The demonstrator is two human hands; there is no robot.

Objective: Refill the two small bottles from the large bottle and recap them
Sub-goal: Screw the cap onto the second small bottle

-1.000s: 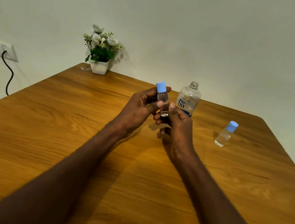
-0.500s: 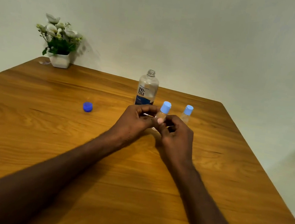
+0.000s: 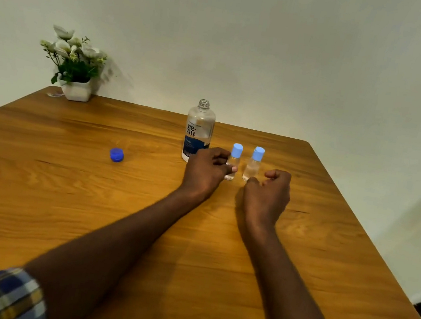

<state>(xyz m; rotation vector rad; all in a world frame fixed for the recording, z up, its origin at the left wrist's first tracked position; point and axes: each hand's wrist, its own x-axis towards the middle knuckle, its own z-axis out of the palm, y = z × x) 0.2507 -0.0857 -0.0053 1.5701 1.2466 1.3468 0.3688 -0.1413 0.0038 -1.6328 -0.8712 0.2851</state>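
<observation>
A warm wooden table (image 3: 64,193) fills the view, pushed against a plain pale wall (image 3: 274,46), with a white pot of flowers (image 3: 75,64) at the far left corner. The large bottle (image 3: 198,130) stands uncapped near the far edge; its dark blue cap (image 3: 116,154) lies well apart to the left. Both small bottles (image 3: 233,162) (image 3: 253,164) stand upright side by side, light blue caps on (liquid inside each). The left hand (image 3: 206,171) pinches the left one, thumb at its base. The right hand (image 3: 268,191) sits just beside the other, fingers curled, holding nothing. Bare wood stretches broadly near the person; the right edge runs close by.
</observation>
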